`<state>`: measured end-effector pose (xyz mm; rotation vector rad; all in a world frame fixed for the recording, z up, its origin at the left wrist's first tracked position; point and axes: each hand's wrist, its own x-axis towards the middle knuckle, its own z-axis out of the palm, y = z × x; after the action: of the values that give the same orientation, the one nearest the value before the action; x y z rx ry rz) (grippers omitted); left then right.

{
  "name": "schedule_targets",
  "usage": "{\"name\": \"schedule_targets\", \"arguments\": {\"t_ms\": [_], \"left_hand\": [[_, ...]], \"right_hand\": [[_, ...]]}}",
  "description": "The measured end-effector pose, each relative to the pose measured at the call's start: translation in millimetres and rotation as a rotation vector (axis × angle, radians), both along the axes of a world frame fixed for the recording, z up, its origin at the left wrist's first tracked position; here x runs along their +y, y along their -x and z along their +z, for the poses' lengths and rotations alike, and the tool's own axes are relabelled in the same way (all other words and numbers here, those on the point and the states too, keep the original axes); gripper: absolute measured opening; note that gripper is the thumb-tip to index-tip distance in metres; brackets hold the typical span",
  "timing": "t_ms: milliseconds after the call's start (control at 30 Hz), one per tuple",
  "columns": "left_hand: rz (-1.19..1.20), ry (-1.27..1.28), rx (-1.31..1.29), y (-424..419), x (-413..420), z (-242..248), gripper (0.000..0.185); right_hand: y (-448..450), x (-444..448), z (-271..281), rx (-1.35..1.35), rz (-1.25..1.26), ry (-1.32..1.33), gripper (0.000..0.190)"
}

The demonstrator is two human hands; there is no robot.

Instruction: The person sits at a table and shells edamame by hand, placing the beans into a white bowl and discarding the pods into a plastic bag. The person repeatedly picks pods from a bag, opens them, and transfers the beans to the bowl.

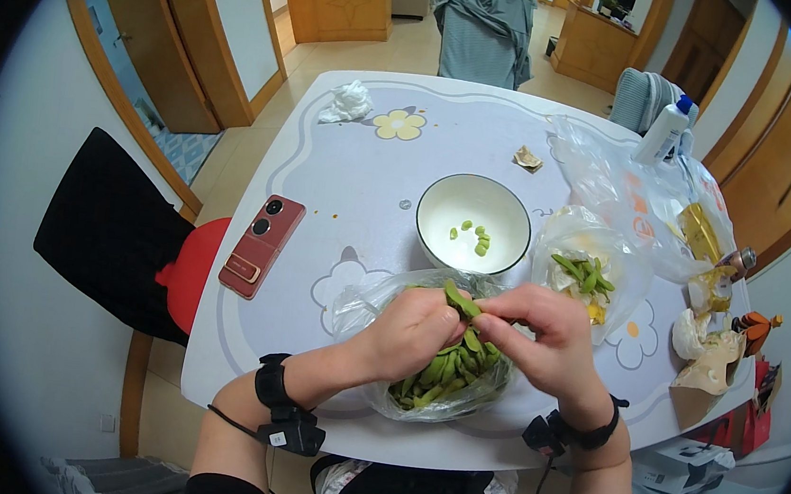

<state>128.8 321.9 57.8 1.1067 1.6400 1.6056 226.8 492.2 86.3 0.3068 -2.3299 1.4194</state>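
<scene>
My left hand [412, 334] and my right hand [540, 336] meet over a clear plastic bag [371, 387] filled with green soybean pods [451, 374]. Between them they pinch one green pod [460, 300], the left hand at its near side and the right thumb and forefinger at its right end. Just beyond the hands stands a white bowl with a dark rim [441, 216], holding several shelled green beans [481, 244]. To the right of the bowl lies an open plastic bag [625, 269] with several pods [587, 274] on top of crumpled scraps.
A red phone [262, 247] lies at the left. Crumpled tissue [349, 102] is at the far left corner, a small crumpled wrapper [528, 160] beyond the bowl. Along the right edge are plastic bags [603, 167], a white bottle [662, 133], a can [742, 260] and a paper bag [699, 390].
</scene>
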Motion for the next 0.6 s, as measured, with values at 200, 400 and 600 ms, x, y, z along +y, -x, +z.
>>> {"name": "schedule_targets", "arguments": {"t_ms": [200, 400, 600], "left_hand": [[-0.057, 0.059, -0.110, 4.2, 0.6, 2.1, 0.031], [-0.016, 0.125, 0.036, -3.3, 5.1, 7.3, 0.045], [0.039, 0.068, 0.075, -3.8, 7.0, 4.6, 0.036]], "right_hand": [[-0.1, -2.4, -3.7, 0.113, -0.066, -0.124, 0.016], [0.9, 7.3, -2.4, -0.348, 0.063, 0.327, 0.015], [5.1, 12.1, -1.5, -0.526, 0.179, 0.645, 0.020]]}}
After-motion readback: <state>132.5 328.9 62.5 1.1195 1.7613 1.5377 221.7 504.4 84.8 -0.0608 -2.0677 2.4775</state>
